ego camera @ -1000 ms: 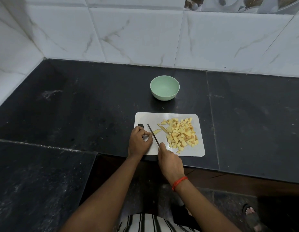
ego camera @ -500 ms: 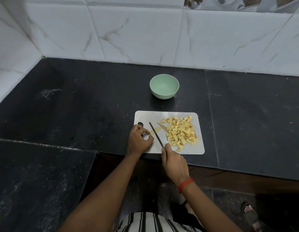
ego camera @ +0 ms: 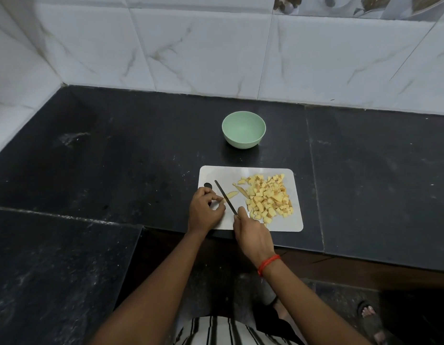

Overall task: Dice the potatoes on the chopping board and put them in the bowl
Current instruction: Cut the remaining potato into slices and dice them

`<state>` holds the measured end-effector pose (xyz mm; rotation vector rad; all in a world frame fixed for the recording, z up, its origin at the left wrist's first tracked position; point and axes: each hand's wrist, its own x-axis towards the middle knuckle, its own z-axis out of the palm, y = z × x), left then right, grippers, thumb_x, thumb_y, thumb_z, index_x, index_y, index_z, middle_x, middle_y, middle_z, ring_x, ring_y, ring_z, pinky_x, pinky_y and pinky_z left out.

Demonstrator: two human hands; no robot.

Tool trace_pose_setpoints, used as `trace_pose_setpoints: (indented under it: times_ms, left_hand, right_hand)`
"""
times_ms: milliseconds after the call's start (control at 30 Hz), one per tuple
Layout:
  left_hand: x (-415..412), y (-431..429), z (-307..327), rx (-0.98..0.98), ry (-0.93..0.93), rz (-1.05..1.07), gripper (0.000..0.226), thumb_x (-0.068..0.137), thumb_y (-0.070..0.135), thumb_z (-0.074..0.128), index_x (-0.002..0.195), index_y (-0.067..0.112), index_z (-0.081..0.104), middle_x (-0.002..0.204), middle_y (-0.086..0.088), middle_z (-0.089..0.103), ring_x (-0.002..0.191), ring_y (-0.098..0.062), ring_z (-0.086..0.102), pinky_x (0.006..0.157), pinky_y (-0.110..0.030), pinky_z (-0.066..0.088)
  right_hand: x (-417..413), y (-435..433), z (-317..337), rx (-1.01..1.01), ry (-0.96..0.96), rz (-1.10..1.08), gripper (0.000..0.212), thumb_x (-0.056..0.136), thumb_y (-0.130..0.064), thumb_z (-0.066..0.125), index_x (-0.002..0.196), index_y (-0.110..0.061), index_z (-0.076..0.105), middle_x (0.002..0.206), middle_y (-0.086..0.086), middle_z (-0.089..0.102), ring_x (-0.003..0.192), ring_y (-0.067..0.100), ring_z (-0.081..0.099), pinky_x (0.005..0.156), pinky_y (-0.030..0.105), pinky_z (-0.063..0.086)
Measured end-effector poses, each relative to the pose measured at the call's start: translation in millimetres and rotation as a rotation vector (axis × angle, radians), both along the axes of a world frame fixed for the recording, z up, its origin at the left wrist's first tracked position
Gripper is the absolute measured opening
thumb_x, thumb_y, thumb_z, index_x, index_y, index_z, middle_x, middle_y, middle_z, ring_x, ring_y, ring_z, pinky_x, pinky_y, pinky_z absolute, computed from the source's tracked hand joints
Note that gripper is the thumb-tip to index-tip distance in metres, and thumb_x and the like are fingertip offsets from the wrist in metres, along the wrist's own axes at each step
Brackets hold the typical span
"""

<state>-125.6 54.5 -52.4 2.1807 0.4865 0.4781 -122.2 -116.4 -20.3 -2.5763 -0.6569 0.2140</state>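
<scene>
Since the black counter (ego camera: 116,158) ends right under the near edge of the white chopping board (ego camera: 223,175), we judge a hard downward pull of the blade could slide the board off toward the person.

The diced potato pile (ego camera: 268,197) crowds the board's right and near sides. A loose sweep could spill cubes onto the counter or the floor.

The right hand (ego camera: 253,231) has its fingers wrapped round the handle of the knife (ego camera: 224,196), blade angled up-left. The left hand (ego camera: 204,211) is curled, thumb and forefinger pinching the end of a thin potato strip (ego camera: 231,194), fingertips just beside the blade. We see a nick risk because the strip is too small to hold far from the edge, and it may also slip. A second strip (ego camera: 241,191) lies uncut between blade and pile.

For room, the counter is open left and right of the board, and the tiled wall (ego camera: 203,51) is well behind. The green bowl (ego camera: 243,143) stands beyond the board's far edge, apart from it, with no potato inside. Nothing sits between pile and bowl. The board's far-left part is bare.
</scene>
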Motion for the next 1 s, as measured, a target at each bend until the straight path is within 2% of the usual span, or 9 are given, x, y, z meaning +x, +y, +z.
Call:
trace_pose_setpoints:
  times_ms: [200, 400, 500, 600, 767, 867, 933, 1000]
  left_hand:
    - [1, -1, 3, -0.031, 0.010, 0.016, 0.007, 0.075, 0.013, 0.082, 0.080, 0.016, 0.078, 0.096, 0.008, 0.060, 0.088, -0.004, 0.059, 0.069, -0.011, 0.042]
    - [3, 0, 1, -0.009, 0.016, -0.002, 0.005, 0.076, 0.012, 0.081, 0.076, 0.010, 0.076, 0.094, 0.006, 0.061, 0.088, -0.010, 0.060, 0.072, -0.019, 0.046]
    - [3, 1, 0, 0.006, 0.031, -0.005, 0.007, 0.078, 0.013, 0.080, 0.077, 0.008, 0.076, 0.096, 0.005, 0.061, 0.091, -0.013, 0.060, 0.073, -0.024, 0.049]
    - [3, 0, 1, 0.009, 0.026, -0.008, 0.008, 0.078, 0.014, 0.080, 0.077, 0.007, 0.076, 0.096, 0.005, 0.060, 0.091, -0.013, 0.059, 0.073, -0.025, 0.050]
    - [7, 2, 5, 0.015, 0.077, -0.040, 0.009, 0.075, 0.022, 0.078, 0.078, 0.013, 0.074, 0.096, 0.007, 0.053, 0.092, -0.012, 0.055, 0.075, -0.023, 0.046]
    - [13, 0, 12, 0.067, 0.133, -0.141, 0.029, 0.074, 0.030, 0.072, 0.098, 0.016, 0.075, 0.104, 0.007, 0.052, 0.092, -0.012, 0.057, 0.076, -0.025, 0.049]
    - [20, -4, 18, 0.059, 0.211, -0.150, 0.047, 0.078, 0.028, 0.072, 0.122, 0.015, 0.067, 0.118, 0.004, 0.053, 0.100, -0.015, 0.059, 0.083, -0.030, 0.053]
    - [28, -8, 23, 0.049, 0.283, -0.160, 0.053, 0.080, 0.022, 0.071, 0.132, 0.013, 0.061, 0.126, 0.001, 0.053, 0.107, -0.019, 0.057, 0.090, -0.034, 0.052]
  right_hand:
    - [1, 2, -2, 0.005, 0.002, -0.016, 0.014, 0.107, -0.033, 0.034, 0.104, -0.020, 0.035, 0.068, 0.009, 0.062, 0.059, 0.035, 0.060, 0.047, 0.036, 0.038]
    - [1, 3, 2, -0.028, -0.002, -0.005, 0.016, 0.107, -0.033, 0.035, 0.109, -0.017, 0.040, 0.069, 0.009, 0.063, 0.059, 0.034, 0.059, 0.047, 0.034, 0.031]
    - [-2, 0, 3, -0.066, 0.024, 0.015, 0.012, 0.107, -0.030, 0.035, 0.109, -0.018, 0.036, 0.070, 0.010, 0.062, 0.059, 0.035, 0.056, 0.049, 0.035, 0.033]
    - [-15, -14, 7, -0.086, 0.027, 0.018, 0.012, 0.106, -0.030, 0.034, 0.113, -0.020, 0.036, 0.075, 0.010, 0.065, 0.066, 0.038, 0.061, 0.053, 0.038, 0.038]
    - [-42, -50, 8, -0.025, 0.001, -0.056, 0.011, 0.106, -0.035, 0.035, 0.103, -0.025, 0.036, 0.068, -0.001, 0.060, 0.063, 0.029, 0.065, 0.048, 0.034, 0.037]
    - [-37, -57, 6, 0.145, -0.062, -0.149, 0.011, 0.105, -0.032, 0.043, 0.098, -0.025, 0.037, 0.060, -0.006, 0.051, 0.053, 0.026, 0.059, 0.043, 0.032, 0.032]
    - [-21, -51, 8, 0.264, -0.069, -0.200, 0.014, 0.105, -0.031, 0.045, 0.095, -0.025, 0.038, 0.060, -0.006, 0.049, 0.051, 0.027, 0.055, 0.042, 0.034, 0.031]
    - [-4, -42, 11, 0.356, -0.041, -0.230, 0.016, 0.105, -0.035, 0.043, 0.093, -0.024, 0.039, 0.059, -0.004, 0.051, 0.052, 0.025, 0.053, 0.045, 0.039, 0.035]
